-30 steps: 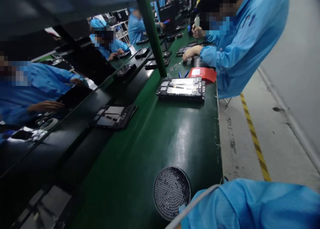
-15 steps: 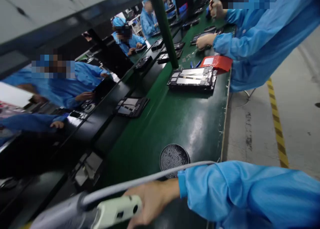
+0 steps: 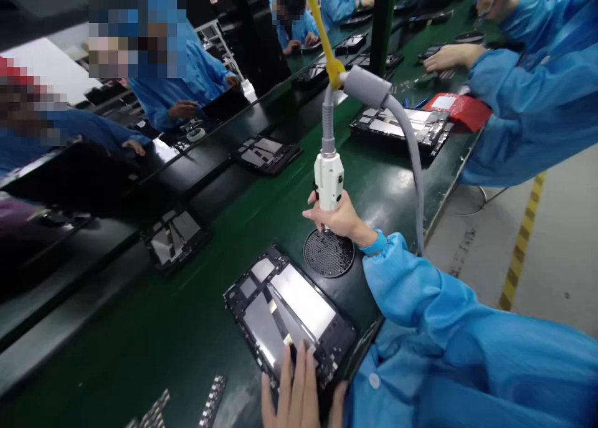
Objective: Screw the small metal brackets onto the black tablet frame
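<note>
My right hand (image 3: 340, 219) grips a white electric screwdriver (image 3: 328, 179) held upright, its tip over a round black screw tray (image 3: 328, 253). A grey hose (image 3: 405, 141) and a yellow cord (image 3: 322, 32) run from the tool's top. My left hand (image 3: 299, 387) lies flat, fingers together, on the near edge of an open tablet chassis (image 3: 287, 313) that rests on the green bench (image 3: 187, 303) in front of me.
More open chassis lie on the dark conveyor (image 3: 175, 238) (image 3: 266, 154) and further along the bench (image 3: 402, 126), by a red box (image 3: 460, 107). Several co-workers in blue coats sit on both sides. Small metal parts (image 3: 212, 403) lie near the bottom. The bench edge and floor are at right.
The view swung down and left. My right hand raised the screwdriver from horizontal to upright over the screw tray. The chassis and my left hand came into view.
</note>
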Tool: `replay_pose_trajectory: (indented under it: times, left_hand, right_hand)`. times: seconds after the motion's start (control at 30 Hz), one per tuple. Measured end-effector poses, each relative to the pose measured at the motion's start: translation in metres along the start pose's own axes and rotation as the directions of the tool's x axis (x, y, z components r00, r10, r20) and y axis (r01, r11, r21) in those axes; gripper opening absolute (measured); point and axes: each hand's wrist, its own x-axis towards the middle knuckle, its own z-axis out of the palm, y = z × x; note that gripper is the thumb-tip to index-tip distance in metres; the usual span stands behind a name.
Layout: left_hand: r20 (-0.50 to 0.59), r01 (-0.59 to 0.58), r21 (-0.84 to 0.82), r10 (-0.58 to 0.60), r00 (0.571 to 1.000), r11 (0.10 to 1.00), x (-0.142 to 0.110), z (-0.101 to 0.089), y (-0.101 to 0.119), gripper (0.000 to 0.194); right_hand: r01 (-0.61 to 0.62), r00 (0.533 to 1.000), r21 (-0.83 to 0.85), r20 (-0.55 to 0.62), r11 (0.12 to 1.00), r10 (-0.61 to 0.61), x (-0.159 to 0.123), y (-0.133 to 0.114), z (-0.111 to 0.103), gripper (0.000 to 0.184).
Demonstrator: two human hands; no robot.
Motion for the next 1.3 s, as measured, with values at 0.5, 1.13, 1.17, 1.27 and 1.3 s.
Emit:
replay_pose_trajectory:
  times: [0.5, 1.13, 1.17, 1.27, 1.3]
  left_hand:
    - [0.132, 0.121, -0.136, -0.103, 0.986, 0.983, 0.051, 0.001, 0.004, 0.078]
    - [-0.041, 0.675, -0.656, -0.908, 0.417, 0.339, 0.050, 0.012, -0.036, 0.044]
    - [-0.079, 0.693, -0.634, -0.920, 0.384, 0.344, 0.049, 0.010, -0.037, 0.040]
    - [-0.109, 0.735, -0.585, -0.931, 0.349, 0.343, 0.043, 0.002, -0.038, 0.044]
    - [-0.096, 0.756, -0.569, -0.939, 0.330, 0.324, 0.041, -0.001, -0.037, 0.046]
  right_hand:
    - [-0.017, 0.997, -0.046, 0.069, 0.999, 0.020, -0.018, 0.005, 0.006, 0.039]
    - [-0.037, 0.993, -0.093, 0.105, 0.995, 0.047, -0.030, 0.018, 0.016, 0.035]
    - [-0.046, 0.992, -0.097, 0.115, 0.994, 0.057, -0.030, 0.018, 0.016, 0.034]
    - [-0.032, 0.988, -0.118, 0.147, 0.992, 0.050, -0.031, 0.017, 0.016, 0.032]
    - [-0.017, 0.987, -0.134, 0.155, 0.991, 0.038, -0.032, 0.017, 0.016, 0.031]
